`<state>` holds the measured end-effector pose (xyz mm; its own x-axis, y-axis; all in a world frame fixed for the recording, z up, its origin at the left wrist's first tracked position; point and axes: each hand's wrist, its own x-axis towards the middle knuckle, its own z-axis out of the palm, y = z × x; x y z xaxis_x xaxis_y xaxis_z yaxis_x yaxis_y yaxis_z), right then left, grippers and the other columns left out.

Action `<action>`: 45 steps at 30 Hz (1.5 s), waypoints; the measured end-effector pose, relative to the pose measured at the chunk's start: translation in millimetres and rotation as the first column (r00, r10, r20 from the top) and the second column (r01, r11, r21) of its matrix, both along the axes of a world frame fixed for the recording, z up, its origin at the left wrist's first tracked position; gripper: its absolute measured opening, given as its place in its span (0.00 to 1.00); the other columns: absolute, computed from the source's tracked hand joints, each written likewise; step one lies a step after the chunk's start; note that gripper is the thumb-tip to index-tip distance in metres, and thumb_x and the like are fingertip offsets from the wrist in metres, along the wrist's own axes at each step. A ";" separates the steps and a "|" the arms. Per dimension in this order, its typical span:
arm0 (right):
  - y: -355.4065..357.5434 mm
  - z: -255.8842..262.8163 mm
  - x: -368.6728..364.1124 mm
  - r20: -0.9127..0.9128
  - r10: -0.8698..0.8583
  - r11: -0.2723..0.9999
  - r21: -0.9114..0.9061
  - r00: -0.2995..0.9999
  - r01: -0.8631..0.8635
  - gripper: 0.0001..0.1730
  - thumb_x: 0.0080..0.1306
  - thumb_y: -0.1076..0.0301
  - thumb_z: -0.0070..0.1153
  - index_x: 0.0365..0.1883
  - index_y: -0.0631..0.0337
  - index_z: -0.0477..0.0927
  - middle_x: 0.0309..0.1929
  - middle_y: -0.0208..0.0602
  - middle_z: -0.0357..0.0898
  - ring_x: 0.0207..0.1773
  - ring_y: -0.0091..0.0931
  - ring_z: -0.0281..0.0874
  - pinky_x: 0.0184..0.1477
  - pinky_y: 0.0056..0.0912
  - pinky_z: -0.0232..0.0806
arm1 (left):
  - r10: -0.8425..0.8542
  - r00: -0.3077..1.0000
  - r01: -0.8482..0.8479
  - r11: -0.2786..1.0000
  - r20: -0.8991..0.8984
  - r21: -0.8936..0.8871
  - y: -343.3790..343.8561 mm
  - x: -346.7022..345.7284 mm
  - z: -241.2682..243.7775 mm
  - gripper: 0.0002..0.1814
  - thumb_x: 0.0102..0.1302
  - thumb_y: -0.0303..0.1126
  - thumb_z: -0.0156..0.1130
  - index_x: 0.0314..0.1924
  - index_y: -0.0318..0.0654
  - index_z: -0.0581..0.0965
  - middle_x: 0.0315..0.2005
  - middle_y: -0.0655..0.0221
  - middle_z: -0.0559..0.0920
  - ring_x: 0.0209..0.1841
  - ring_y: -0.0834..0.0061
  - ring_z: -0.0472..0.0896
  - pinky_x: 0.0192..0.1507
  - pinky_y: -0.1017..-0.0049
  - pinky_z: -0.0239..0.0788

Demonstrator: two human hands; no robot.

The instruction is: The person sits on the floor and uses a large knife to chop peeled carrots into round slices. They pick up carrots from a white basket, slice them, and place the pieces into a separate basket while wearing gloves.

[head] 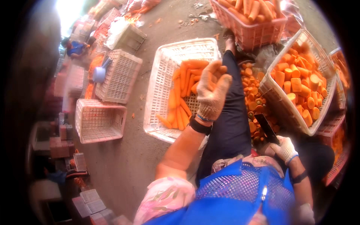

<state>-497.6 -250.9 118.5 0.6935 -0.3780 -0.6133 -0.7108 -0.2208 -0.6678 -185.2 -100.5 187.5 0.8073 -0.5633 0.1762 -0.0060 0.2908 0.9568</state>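
Note:
My left hand (pixel 212 92), in a knitted glove, hangs over the right side of a white plastic crate (pixel 160 81). Its fingers are curved and apart from the thumb; I see nothing held. Whole peeled carrots (pixel 178 105) lie inside that crate. My right hand (pixel 284 149), gloved too, grips a knife (pixel 265 128) by its handle, the broad dark blade pointing forward. Beside the blade is a pile of carrot ends and slices (pixel 251 95) on the ground. To the right, a tilted white crate (pixel 275 98) holds cut carrot chunks (pixel 303 81).
A pink crate (pixel 261 35) of whole carrots stands ahead. On the left are a crate on its side (pixel 101 121), another white crate (pixel 118 77) and a blue-grey dipper (pixel 99 74). A person in blue (pixel 75 48) is farther off. My outstretched leg (pixel 232 118) separates the crate from the pile.

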 end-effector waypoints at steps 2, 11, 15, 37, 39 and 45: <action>3.6 7.3 11.7 -0.013 0.034 0.999 0.035 0.999 -0.033 0.16 0.66 0.66 0.63 0.49 0.66 0.86 0.31 0.42 0.88 0.33 0.25 0.85 0.38 0.32 0.76 | 0.356 0.934 -0.350 0.904 0.023 0.247 47.5 58.9 -48.7 0.24 0.71 0.25 0.65 0.65 0.27 0.73 0.52 0.56 0.83 0.55 0.71 0.82 0.59 0.71 0.76; 5.3 3.0 17.9 -0.085 0.145 0.984 -0.090 0.986 -0.153 0.21 0.64 0.61 0.63 0.54 0.61 0.86 0.37 0.54 0.88 0.41 0.46 0.88 0.45 0.41 0.78 | -0.804 0.502 -0.484 -0.567 -0.320 0.666 244.8 154.6 -215.1 0.16 0.69 0.28 0.55 0.49 0.36 0.87 0.45 0.54 0.90 0.45 0.54 0.89 0.50 0.55 0.83; 1.1 10.2 28.5 -0.086 0.155 0.981 -0.103 0.984 -0.164 0.21 0.64 0.61 0.64 0.54 0.60 0.86 0.38 0.55 0.87 0.42 0.48 0.88 0.45 0.41 0.78 | -0.910 -0.011 -0.892 0.197 -0.415 -0.408 352.2 141.2 -299.7 0.16 0.58 0.15 0.59 0.44 0.34 0.88 0.39 0.61 0.89 0.31 0.63 0.87 0.28 0.61 0.82; 21.7 47.2 17.1 0.294 -0.017 0.999 0.037 0.956 0.006 0.16 0.73 0.59 0.59 0.50 0.61 0.85 0.36 0.53 0.86 0.38 0.46 0.87 0.43 0.44 0.75 | -0.539 0.813 0.216 0.632 0.221 0.745 61.5 -68.9 -16.5 0.16 0.75 0.35 0.65 0.56 0.33 0.80 0.33 0.66 0.85 0.35 0.79 0.82 0.42 0.74 0.75; 19.7 37.6 -3.1 0.202 0.031 0.996 0.075 0.979 -0.047 0.16 0.71 0.58 0.59 0.45 0.62 0.86 0.33 0.53 0.86 0.37 0.45 0.87 0.43 0.44 0.74 | -0.566 0.799 0.199 0.566 0.202 0.800 68.6 -84.2 -32.9 0.14 0.75 0.36 0.65 0.52 0.32 0.82 0.33 0.69 0.85 0.33 0.79 0.81 0.40 0.74 0.74; 24.2 -0.3 -3.1 0.000 0.128 0.990 -0.059 0.992 -0.128 0.21 0.69 0.53 0.58 0.47 0.62 0.86 0.40 0.57 0.87 0.46 0.49 0.86 0.50 0.48 0.75 | -0.350 0.786 0.591 0.669 -0.510 0.451 54.9 -116.9 -21.9 0.17 0.80 0.39 0.58 0.59 0.35 0.78 0.27 0.77 0.76 0.25 0.89 0.68 0.27 0.85 0.60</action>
<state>-500.8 -226.6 118.2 0.7406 -0.3213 -0.5901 -0.6719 -0.3486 -0.6535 -302.0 -45.7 165.5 0.3338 -0.7748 -0.5369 0.3427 -0.4309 0.8348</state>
